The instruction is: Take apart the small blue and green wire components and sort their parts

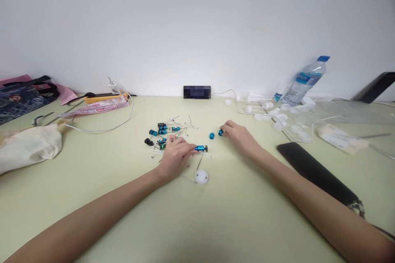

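Note:
My left hand [175,156] is closed on a small blue metal cylinder [201,148] with a dark knob at its right end. Right of it, the fingertips of my right hand [236,134] pinch a small blue and black round part [221,132] at the tabletop. A similar blue part [211,135] sits just left of that one, apart from it. Partly behind my left hand lies a pile of blue, black and green cylinders [162,130] with thin bent metal rods. Nearer to me is a round white disc [201,176] with two grey dots, a bent rod beside it.
A phone-like dark screen [196,92] leans on the wall at the back. White plastic discs [279,119], a water bottle [305,82] and a black case [321,172] are on the right. On the left lie a cream cloth bag [33,148], a power strip [105,97] and a cable.

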{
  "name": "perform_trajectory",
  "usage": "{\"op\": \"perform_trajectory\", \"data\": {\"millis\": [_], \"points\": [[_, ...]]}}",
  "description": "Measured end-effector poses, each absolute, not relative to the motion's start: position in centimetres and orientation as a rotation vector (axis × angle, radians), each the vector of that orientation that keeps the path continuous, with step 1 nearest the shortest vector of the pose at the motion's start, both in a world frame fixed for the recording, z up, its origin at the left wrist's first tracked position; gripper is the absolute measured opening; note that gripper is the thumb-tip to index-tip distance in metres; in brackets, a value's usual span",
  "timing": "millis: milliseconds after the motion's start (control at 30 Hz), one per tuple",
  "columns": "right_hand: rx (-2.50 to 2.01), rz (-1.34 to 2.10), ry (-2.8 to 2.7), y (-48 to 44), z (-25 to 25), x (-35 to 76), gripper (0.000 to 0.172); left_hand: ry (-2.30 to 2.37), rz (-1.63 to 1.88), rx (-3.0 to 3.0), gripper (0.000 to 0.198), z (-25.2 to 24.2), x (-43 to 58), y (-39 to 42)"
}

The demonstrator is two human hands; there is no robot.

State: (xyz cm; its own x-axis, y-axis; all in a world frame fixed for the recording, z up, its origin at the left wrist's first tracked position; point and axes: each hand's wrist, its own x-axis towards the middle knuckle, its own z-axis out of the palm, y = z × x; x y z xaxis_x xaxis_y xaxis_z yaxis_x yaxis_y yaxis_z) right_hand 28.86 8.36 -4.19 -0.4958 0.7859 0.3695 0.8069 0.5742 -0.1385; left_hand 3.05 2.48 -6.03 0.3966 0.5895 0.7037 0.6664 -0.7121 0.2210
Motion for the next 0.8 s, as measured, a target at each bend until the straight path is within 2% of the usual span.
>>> {"op": "perform_trajectory", "data": {"millis": [233,433,800], "points": [[-1.191,-0.203,-2.398,7.5,-3.8,27.4,0.035,-1.174,-1.178,-2.558,0.022,-5.9,3.0,2.5],[-1.100,-0.255,-2.554,7.5,-4.5,26.9,0.030,-1.171,-1.190,-2.587,0.021,-5.8,3.0,2.4],[-1.187,-0.241,-2.342,8.1,-4.9,27.2,0.027,-1.165,-1.167,-2.570,0.021,-6.2,3.0,2.6]]}}
